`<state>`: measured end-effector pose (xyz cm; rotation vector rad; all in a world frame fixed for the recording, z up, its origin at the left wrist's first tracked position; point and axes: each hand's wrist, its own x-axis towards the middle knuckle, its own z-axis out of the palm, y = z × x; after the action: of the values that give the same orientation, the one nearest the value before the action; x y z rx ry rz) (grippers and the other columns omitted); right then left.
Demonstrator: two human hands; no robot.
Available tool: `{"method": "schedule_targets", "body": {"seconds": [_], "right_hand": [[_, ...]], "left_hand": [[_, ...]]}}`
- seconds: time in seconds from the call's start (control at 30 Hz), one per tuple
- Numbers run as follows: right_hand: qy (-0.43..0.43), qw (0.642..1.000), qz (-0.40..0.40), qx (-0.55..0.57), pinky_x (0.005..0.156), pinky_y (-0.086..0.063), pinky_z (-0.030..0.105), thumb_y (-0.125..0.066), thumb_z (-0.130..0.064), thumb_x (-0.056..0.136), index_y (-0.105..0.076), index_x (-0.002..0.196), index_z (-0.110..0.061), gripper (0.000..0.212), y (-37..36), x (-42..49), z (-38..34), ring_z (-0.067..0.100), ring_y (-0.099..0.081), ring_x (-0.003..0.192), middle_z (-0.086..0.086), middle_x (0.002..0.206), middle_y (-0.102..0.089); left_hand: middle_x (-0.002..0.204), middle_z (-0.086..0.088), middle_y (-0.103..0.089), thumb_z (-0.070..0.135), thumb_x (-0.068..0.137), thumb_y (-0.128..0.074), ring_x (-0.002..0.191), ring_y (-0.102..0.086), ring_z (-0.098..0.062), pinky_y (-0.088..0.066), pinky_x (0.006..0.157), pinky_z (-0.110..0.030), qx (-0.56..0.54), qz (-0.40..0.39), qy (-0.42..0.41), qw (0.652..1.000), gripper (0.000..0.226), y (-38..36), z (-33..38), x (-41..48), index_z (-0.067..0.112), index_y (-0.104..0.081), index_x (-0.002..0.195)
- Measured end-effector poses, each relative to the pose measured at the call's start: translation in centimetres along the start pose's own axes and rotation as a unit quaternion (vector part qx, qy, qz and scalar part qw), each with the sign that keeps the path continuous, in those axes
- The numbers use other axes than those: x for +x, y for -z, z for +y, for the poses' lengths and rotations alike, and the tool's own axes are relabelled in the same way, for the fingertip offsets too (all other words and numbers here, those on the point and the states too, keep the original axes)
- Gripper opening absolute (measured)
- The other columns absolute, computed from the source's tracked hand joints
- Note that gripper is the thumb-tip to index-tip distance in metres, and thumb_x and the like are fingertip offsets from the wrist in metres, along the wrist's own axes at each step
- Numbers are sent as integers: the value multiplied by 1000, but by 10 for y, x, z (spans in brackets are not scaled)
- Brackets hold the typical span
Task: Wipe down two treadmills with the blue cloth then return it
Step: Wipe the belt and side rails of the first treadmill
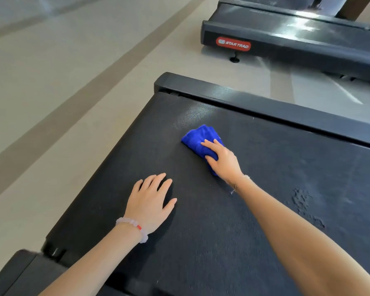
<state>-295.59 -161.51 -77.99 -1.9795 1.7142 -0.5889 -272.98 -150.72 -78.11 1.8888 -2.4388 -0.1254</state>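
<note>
My right hand (222, 160) presses the blue cloth (201, 139) flat on the near treadmill (233, 210) belt, fingers curled over the bunched cloth, gripping it. Cloth sits toward the belt's rear end, near the far side rail (286, 107). My left hand (151, 199) lies open, palm down on the same belt, apart from the cloth, closer to me. Second treadmill (286, 37) stands beyond the rail, across a strip of floor (73, 86).
</note>
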Motion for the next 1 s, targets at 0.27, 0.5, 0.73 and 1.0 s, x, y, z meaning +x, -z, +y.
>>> {"method": "schedule_targets", "body": {"seconds": [0.27, 0.5, 0.73, 1.0], "right_hand": [[22, 999, -23, -2, 98, -36, 30, -51, -16, 92, -50, 130, -35, 42, -20, -80, -30, 18, -40, 130, -16, 140, -46], [47, 998, -42, -8, 102, -32, 30, -51, -17, 93, -51, 130, -35, 42, -38, -129, -56, 13, -30, 138, -20, 141, -43], [68, 996, -55, -2, 106, -29, 29, -53, -17, 92, -51, 129, -36, 41, -52, -160, -75, 8, -27, 139, -21, 140, -44], [105, 992, -73, -9, 111, -24, 29, -55, -16, 92, -51, 129, -35, 42, -67, -189, -95, 5, -27, 138, -22, 140, -44]], "left_hand": [[123, -1, -61, 53, 85, -39, 110, -60, -22, -51, 87, -41, 27, -27, -9, 999, 56, 14, -26, -92, 19, -61, 123], [121, -1, -62, 51, 83, -48, 108, -61, -22, -52, 85, -41, 38, -26, -4, 999, 53, 15, -45, -146, 17, -62, 121], [127, -4, -58, 51, 86, -33, 114, -57, -22, -48, 91, -43, 20, -10, 16, 1000, 58, 6, -60, -176, 15, -59, 124], [133, -4, -54, 54, 89, -24, 123, -50, -24, -40, 101, -48, 13, -16, 65, 998, 64, 6, -79, -197, 16, -55, 129]]}}
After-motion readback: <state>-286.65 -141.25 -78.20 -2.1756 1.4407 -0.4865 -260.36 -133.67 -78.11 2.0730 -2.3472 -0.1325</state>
